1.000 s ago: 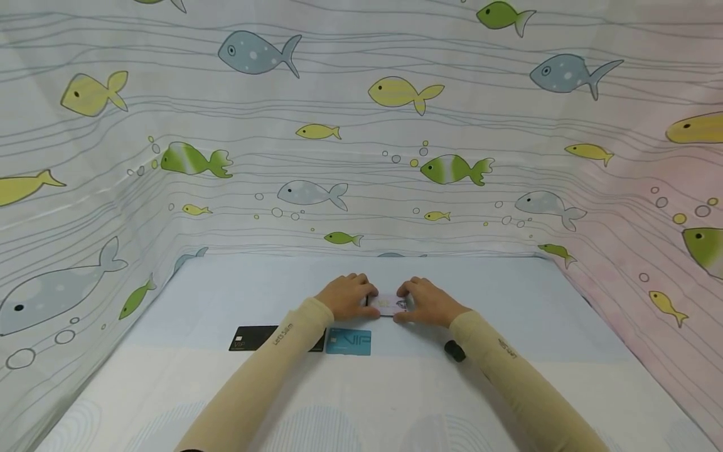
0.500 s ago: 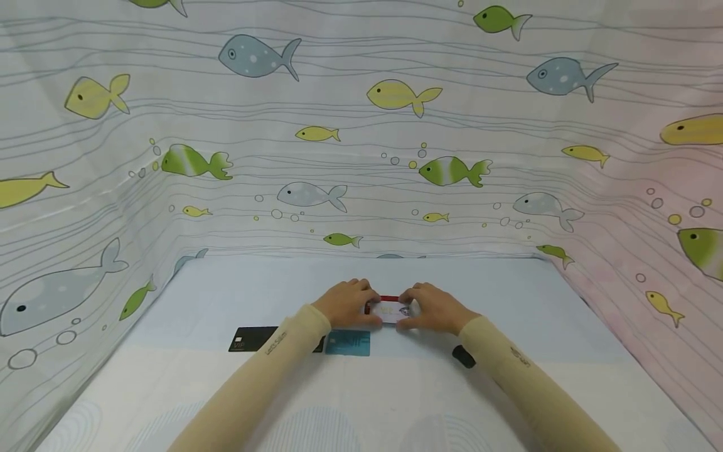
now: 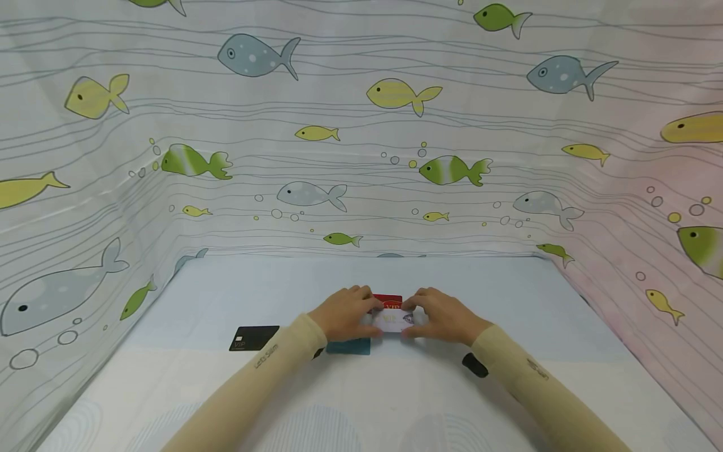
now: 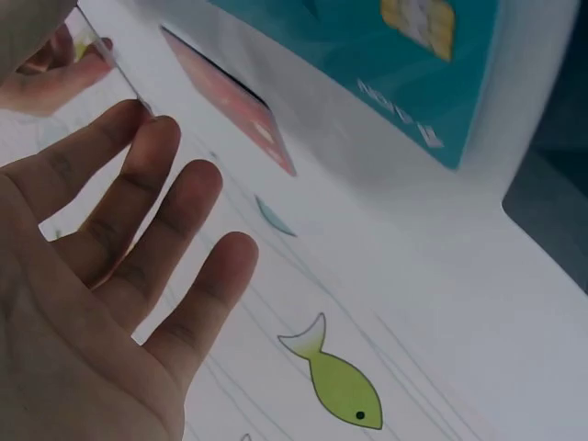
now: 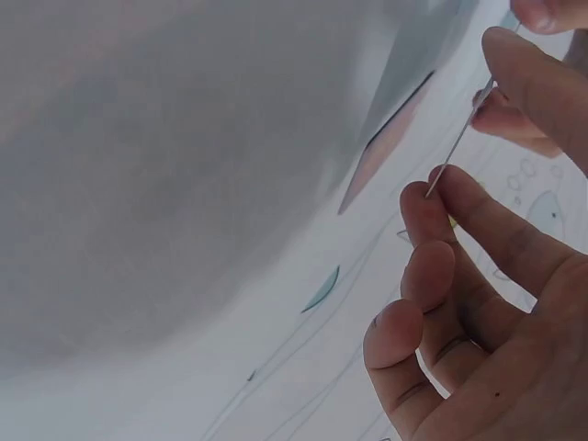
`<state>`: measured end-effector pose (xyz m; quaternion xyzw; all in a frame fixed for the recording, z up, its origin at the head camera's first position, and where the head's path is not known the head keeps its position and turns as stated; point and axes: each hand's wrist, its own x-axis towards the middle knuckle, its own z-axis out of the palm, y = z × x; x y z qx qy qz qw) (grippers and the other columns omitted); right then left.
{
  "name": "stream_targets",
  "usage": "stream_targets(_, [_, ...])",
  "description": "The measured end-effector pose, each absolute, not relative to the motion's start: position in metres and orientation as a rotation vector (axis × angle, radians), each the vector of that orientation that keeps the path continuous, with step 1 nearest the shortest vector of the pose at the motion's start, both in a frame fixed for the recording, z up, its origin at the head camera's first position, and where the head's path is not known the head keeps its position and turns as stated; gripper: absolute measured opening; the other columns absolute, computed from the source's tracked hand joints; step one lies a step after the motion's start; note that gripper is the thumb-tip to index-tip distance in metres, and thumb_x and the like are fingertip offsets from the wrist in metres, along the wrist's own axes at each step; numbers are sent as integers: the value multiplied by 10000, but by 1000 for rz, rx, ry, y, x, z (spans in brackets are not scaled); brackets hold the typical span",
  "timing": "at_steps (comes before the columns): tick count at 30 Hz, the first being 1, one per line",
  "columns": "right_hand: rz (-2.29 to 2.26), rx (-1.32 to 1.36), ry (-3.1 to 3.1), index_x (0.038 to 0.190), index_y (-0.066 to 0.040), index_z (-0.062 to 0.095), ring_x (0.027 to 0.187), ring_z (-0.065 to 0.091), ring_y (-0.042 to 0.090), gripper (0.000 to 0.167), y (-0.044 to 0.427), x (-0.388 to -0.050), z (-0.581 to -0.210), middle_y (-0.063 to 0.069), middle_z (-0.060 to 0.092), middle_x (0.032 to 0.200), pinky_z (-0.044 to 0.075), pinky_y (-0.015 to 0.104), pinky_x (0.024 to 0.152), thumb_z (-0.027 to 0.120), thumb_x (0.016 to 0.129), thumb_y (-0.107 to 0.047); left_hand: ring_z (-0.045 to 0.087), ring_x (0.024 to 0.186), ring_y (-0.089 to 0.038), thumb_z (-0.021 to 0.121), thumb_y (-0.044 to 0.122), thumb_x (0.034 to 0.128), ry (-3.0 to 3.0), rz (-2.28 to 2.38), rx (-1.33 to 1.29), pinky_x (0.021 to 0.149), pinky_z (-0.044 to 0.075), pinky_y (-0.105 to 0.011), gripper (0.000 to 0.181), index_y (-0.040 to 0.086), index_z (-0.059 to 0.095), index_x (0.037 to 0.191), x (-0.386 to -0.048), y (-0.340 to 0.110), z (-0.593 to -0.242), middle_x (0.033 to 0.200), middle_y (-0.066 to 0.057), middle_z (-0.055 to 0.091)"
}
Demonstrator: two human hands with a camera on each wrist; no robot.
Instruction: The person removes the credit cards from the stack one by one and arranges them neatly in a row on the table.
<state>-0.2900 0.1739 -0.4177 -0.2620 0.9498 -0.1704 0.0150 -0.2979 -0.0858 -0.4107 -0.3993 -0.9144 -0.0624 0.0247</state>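
A fish-printed cloth rises behind and beside a pale tabletop

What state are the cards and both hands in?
White card: held by both hands.
Red card: lying on the table.
Teal card: lying flat, partly hidden.
Black card: lying flat, partly hidden.
Left hand: pinching white card's left end.
Right hand: pinching its right end.

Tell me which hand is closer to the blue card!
Left. In the head view, the left hand is just past the blue card, on its far side; the right hand is farther away, off to the card's right.
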Motion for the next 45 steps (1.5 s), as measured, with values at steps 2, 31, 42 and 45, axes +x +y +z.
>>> stream_targets(2, [-538,-816,2956,1180,-227,728,1058,571,152,529,175,-286,-417,-68,635,1126,519,392,915,849,766,-533,560,1011,-192,718,542,899,-2824,-187,-1235,892,504,-352,534,183,667,1291,-294,-85,-410,1139,-11,595])
stream_targets(31, [-440,-879,2895,1166,-220,725,953,545,116,524,175,-266,-425,-77,617,1101,524,361,885,846,769,-539,545,1006,-153,754,568,853,-2935,-108,-1181,856,481,-312,520,228,705,1244,-272,-73,-419,1139,38,626])
stream_targets(42, [-454,-932,2878,1149,-211,735,955,554,104,508,176,-267,-429,-82,619,1081,523,367,896,846,772,-532,530,1002,-152,766,556,847,-2963,-136,-1192,860,479,-315,507,232,716,1235,-272,-73,-419,1146,38,625])
stream_targets(45, [-455,-936,2872,1153,-209,734,949,548,105,510,176,-266,-429,-77,617,1083,523,363,881,846,774,-531,528,998,-149,766,559,845,-2959,-127,-1194,845,472,-304,504,237,718,1230,-272,-73,-421,1143,44,625])
